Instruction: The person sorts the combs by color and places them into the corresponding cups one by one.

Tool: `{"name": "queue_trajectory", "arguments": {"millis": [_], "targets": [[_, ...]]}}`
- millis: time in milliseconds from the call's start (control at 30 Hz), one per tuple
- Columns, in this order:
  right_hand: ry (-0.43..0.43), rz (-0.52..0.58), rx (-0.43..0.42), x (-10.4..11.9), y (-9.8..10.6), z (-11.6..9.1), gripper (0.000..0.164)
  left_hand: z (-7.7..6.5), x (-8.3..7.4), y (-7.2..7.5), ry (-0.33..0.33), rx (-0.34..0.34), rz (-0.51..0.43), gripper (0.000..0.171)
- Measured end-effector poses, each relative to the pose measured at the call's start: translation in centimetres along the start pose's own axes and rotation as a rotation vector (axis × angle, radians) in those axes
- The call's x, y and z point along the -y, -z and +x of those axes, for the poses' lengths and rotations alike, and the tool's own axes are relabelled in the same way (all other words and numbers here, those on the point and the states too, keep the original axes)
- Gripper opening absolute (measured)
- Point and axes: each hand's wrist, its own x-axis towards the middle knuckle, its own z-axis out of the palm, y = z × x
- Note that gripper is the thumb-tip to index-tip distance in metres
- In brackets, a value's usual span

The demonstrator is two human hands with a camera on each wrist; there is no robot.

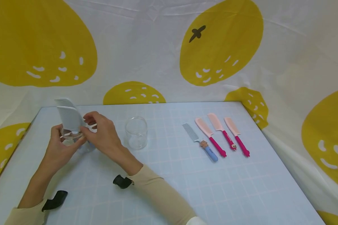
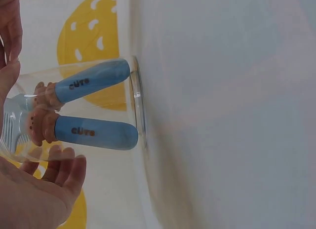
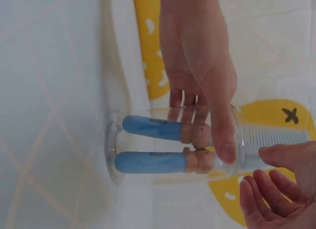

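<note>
Holding the clear cup [image 2: 98, 106] near its top, the left hand [image 1: 58, 153] steadied it with two combs [image 1: 69, 118] handle-down inside, while the right hand [image 1: 103, 132], just beside them (pinching or not, I could not tell), seemed to need slow, gentle moves.

Two blue-handled combs [image 1: 70, 118] stand handles-down in a clear glass [image 2: 139, 103], pale blades above its rim.

- Tabletop [image 1: 242, 193]: light blue, pale line grid.
- Left: clear jar [image 1: 86, 147] containing two combs [image 1: 71, 119].
- Centre: clear glass [image 1: 136, 134].
- Right, side by side: blue-handled comb [image 1: 204, 144], three pink combs [image 1: 223, 131].
</note>
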Motion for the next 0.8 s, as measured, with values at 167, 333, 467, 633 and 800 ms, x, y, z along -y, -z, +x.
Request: {"name": "queue_trajectory", "arguments": {"millis": [167,333,467,633,800], "targets": [[0.01,0.023,0.017,-0.2,0.8,-0.5,0.029,0.0,0.2,0.0,0.029,0.007,0.023,0.094],[0.044,0.031,0.019,0.0,1.8,-1.0,0.03,0.0,0.1,-0.1,0.016,-0.005,0.036,0.093],[0.076,0.022,0.026,0.3,2.6,-1.4,0.031,0.0,0.1,-0.1,0.008,-0.011,0.033,0.093],[0.134,0.051,0.019,0.5,3.6,-1.9,0.031,0.0,0.1,-0.1,0.026,-0.009,0.041,0.093],[0.188,0.09,0.003,0.7,4.3,-2.4,0.028,0.1,0.1,0.0,0.03,-0.009,0.019,0.095]]}}
